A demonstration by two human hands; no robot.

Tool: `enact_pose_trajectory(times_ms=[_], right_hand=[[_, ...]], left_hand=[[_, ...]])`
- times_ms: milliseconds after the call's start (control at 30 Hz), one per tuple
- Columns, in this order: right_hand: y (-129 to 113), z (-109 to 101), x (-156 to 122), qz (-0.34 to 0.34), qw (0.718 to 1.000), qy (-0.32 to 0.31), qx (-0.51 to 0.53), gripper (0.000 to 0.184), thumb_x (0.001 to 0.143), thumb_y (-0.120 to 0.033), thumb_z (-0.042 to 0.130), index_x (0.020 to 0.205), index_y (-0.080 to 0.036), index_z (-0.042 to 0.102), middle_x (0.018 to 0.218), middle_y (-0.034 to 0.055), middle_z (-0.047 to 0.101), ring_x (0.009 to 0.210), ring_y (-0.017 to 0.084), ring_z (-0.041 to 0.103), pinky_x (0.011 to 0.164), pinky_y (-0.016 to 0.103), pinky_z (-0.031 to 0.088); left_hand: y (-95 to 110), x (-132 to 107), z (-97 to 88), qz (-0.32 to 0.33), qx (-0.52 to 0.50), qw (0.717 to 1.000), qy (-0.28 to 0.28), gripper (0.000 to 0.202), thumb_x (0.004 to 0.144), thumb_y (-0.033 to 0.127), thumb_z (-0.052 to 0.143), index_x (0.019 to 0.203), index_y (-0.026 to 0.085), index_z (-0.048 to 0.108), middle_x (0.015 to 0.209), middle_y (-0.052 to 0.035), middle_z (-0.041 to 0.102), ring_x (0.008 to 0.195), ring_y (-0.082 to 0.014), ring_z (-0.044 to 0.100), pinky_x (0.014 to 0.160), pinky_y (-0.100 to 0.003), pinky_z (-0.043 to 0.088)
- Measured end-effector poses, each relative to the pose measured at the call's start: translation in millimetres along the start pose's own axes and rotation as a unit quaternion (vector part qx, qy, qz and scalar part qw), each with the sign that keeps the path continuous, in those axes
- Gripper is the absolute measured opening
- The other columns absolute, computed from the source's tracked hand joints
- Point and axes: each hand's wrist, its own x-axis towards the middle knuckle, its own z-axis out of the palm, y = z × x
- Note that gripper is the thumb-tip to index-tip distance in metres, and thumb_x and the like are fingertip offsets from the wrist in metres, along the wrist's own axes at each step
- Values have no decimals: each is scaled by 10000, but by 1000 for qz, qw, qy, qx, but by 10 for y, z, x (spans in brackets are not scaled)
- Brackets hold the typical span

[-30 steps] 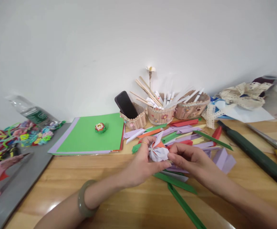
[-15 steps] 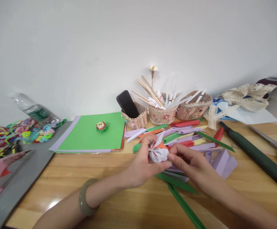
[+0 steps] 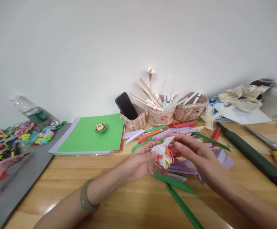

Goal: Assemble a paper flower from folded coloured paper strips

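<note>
My left hand (image 3: pixel 139 163) grips a folded paper flower (image 3: pixel 163 155) of white, orange and yellow paper, just above the wooden table (image 3: pixel 119 197). A green bangle sits on that wrist. My right hand (image 3: pixel 197 156) curves over the flower's right side, its fingers touching the top edge. Under both hands lies a heap of folded paper strips (image 3: pixel 176 135) in purple, green, red and orange. Two long green strips (image 3: pixel 181 203) lie nearer to me.
A stack of green and purple sheets (image 3: pixel 90 136) holds a small paper flower (image 3: pixel 100 128). Stick-built baskets (image 3: pixel 161 116) with sticks and a phone (image 3: pixel 126 106) stand by the wall. Lace, a dark green tool (image 3: pixel 255 156) and yellow-handled pliers lie right; pipe cleaners and a bottle left.
The flower has been turned so its orange and yellow side shows. My right hand has lifted from pinching its side to arch over its top. Both hands moved slightly right.
</note>
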Motion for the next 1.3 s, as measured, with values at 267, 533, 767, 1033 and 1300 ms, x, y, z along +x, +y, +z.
enact_pose_trajectory(times_ms=[267, 533, 767, 1033, 1300], right_hand=[[-5, -8, 1, -53, 989, 9, -134, 210, 784, -386, 574, 702, -199, 625, 663, 6, 599, 627, 150, 542, 560, 255, 422], [97, 1, -8, -136, 968, 46, -206, 168, 780, -362, 600, 806, -214, 672, 799, 46, 666, 750, 198, 585, 654, 307, 451], [54, 3, -29, -137, 966, 26, -219, 242, 789, -388, 573, 637, -200, 589, 622, 17, 595, 589, 150, 519, 548, 267, 397], [35, 25, -47, -33, 994, -84, -55, 274, 729, -444, 624, 681, -175, 614, 638, 8, 595, 578, 130, 530, 522, 239, 428], [79, 13, -5, 50, 988, -135, 57, 227, 700, -370, 666, 666, -161, 583, 611, -16, 589, 527, 97, 536, 501, 215, 430]], left_hand=[[-7, 41, -19, -12, 73, 996, 45, 314, 706, 334, 674, 945, 134, 637, 831, -73, 633, 716, -155, 604, 643, -290, 495], [35, 60, 77, 72, 259, 949, 162, 344, 579, 387, 751, 814, 140, 700, 809, -53, 682, 772, -171, 589, 743, -286, 427], [43, 58, 83, 106, 264, 948, 141, 265, 561, 332, 768, 666, 129, 634, 668, 2, 602, 639, -102, 524, 649, -240, 401], [40, 35, 65, 58, 219, 968, 112, 325, 531, 351, 780, 612, 135, 551, 591, 23, 521, 552, -74, 447, 542, -211, 327], [41, 25, 98, 41, 171, 978, 112, 310, 504, 307, 786, 598, 129, 550, 576, 27, 523, 526, -67, 460, 520, -204, 310]])
